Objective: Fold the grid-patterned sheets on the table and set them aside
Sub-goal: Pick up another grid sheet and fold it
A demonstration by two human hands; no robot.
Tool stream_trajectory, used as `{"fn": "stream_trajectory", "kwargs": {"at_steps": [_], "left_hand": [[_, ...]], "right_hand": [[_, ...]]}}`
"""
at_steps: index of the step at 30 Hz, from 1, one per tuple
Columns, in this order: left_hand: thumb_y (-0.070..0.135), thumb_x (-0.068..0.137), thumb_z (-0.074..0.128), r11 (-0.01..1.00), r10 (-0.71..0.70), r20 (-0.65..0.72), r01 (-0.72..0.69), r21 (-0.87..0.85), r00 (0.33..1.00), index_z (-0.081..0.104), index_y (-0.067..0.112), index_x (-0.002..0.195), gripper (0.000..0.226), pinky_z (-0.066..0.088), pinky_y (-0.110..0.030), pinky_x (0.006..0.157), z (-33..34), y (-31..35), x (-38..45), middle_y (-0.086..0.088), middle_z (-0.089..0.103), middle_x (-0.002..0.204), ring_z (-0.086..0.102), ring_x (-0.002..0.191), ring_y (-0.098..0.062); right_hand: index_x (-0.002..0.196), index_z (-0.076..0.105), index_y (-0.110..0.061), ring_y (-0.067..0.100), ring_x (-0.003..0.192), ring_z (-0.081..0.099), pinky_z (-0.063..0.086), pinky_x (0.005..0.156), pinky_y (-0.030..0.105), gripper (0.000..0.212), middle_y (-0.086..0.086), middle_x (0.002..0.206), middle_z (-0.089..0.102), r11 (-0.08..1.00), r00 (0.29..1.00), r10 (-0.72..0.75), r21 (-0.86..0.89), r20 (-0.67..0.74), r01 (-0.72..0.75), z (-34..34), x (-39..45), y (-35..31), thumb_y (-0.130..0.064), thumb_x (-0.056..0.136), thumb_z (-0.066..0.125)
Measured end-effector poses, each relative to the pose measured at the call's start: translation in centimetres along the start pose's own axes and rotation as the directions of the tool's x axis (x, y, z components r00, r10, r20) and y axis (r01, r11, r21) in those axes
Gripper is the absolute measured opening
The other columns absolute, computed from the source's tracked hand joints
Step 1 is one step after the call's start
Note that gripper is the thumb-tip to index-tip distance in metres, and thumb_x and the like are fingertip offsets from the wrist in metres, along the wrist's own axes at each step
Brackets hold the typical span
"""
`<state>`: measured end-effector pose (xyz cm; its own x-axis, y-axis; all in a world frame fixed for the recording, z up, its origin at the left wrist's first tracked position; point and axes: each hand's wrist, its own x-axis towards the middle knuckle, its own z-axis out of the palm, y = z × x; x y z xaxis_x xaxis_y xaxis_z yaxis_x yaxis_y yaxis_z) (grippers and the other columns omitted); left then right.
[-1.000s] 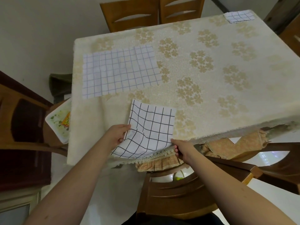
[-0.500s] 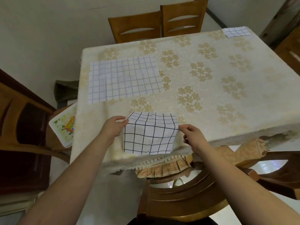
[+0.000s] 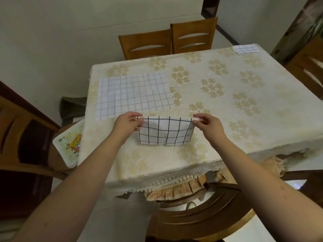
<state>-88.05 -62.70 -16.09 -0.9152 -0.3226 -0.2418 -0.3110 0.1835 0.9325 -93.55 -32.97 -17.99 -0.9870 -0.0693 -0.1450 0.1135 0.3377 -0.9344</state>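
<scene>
A white sheet with bold black grid lines [image 3: 165, 131] lies doubled over on the table near the front edge. My left hand [image 3: 128, 124] pinches its upper left corner and my right hand [image 3: 207, 124] pinches its upper right corner. A larger sheet with a thin blue grid [image 3: 132, 95] lies flat at the table's left side, just beyond my left hand. A small folded grid sheet [image 3: 246, 49] sits at the far right corner of the table.
The table [image 3: 227, 105] wears a cream cloth with gold flowers. Two wooden chairs [image 3: 167, 41] stand at the far side, another chair [image 3: 201, 215] is tucked in front below me. A white tray [image 3: 68, 145] rests on a seat at the left.
Both hands carried the near edge of the black-grid sheet away from me, folding it in half. The sheet now lies farther onto the table, and the camera has tilted down.
</scene>
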Motion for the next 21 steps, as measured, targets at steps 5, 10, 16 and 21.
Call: {"fn": "stream_trajectory", "kwargs": {"at_steps": [5,10,16,21], "left_hand": [[0.013,0.086,0.069,0.969,0.13,-0.068,-0.112,0.221,0.989,0.07,0.021,0.104,0.02,0.049,-0.018,0.07,0.0,0.8,0.6,0.0,0.068,0.094,0.066,0.08,-0.013],[0.008,0.086,0.067,0.922,0.266,-0.142,-0.21,0.324,0.953,0.074,0.018,0.094,0.014,0.041,-0.004,0.071,0.8,-1.4,-0.2,0.007,0.067,0.095,0.061,0.083,-0.001],[0.002,0.086,0.063,0.987,-0.025,-0.158,0.05,0.153,0.987,0.071,0.028,0.078,0.028,0.048,-0.028,0.069,1.8,-7.8,-1.0,-0.001,0.069,0.097,0.061,0.074,-0.013],[-0.005,0.095,0.037,0.91,-0.395,-0.11,0.372,-0.184,0.912,0.062,0.007,0.09,0.028,0.053,-0.033,0.082,2.7,-12.5,-2.6,-0.022,0.064,0.114,0.067,0.082,-0.019]], "right_hand": [[0.099,0.073,-0.023,0.008,0.084,0.064,0.045,0.07,0.016,0.012,-0.004,0.093,0.072,0.942,0.974,-0.221,-0.27,-0.045,0.201,-0.6,0.7,-1.0,-0.022,0.087,0.072],[0.092,0.073,-0.023,0.014,0.082,0.052,0.04,0.07,0.024,0.007,-0.003,0.092,0.055,0.845,0.939,-0.339,-0.456,-0.052,0.28,-0.2,-0.8,0.9,-0.025,0.086,0.073],[0.087,0.073,-0.021,0.015,0.079,0.054,0.04,0.069,0.028,0.007,-0.005,0.084,0.055,0.771,0.951,-0.294,-0.564,0.095,0.295,1.9,-4.7,6.0,-0.017,0.081,0.074],[0.086,0.073,-0.023,0.018,0.083,0.056,0.039,0.068,0.029,0.013,-0.006,0.082,0.055,0.733,0.956,-0.112,-0.627,0.27,0.263,4.4,-7.5,9.9,-0.012,0.08,0.07]]}}
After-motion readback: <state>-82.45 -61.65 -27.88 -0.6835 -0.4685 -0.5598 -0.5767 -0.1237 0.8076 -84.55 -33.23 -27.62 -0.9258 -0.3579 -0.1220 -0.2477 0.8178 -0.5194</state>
